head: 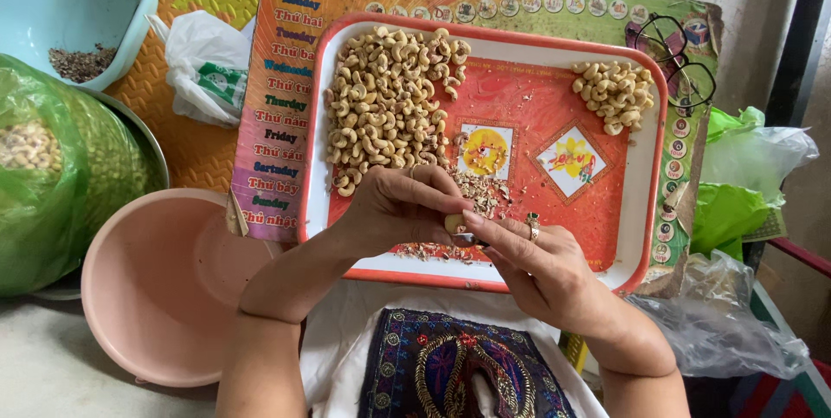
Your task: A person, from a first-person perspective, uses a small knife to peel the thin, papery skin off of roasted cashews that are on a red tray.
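- Head view: the left hand (pixel 394 206) and the right hand (pixel 528 258) meet over the near edge of a red tray (pixel 645 210) with a white rim.
- The left hand's fingers curl down and pinch a single cashew nut (pixel 454 223), which sits right between the two hands, at the fingertips of both.
- The right hand's thumb and forefinger close on the same nut from the other side; a small dark blade-like piece shows just under it, too small to tell clearly. A ring with a green stone (pixel 533 221) sits on a finger of the right hand.
- Just beyond the left hand lies a big heap of unpeeled cashews (pixel 389 98), filling the far left corner of the tray.
- Directly beyond the meeting fingertips is a scatter of skin flakes (pixel 480 193), with more crumbs under the hands.
- Well beyond the right hand, in the far right corner, sits a smaller pile of pale cashews (pixel 613 93).
- Past that pile, a pair of glasses (pixel 679 59) rests on the colourful printed board (pixel 268 115) under the tray.
- To the left of the left forearm stands an empty pink basin (pixel 147 288); further out are a green bag of nuts (pixel 43 167) and a light blue bowl (pixel 52 3) holding husks.
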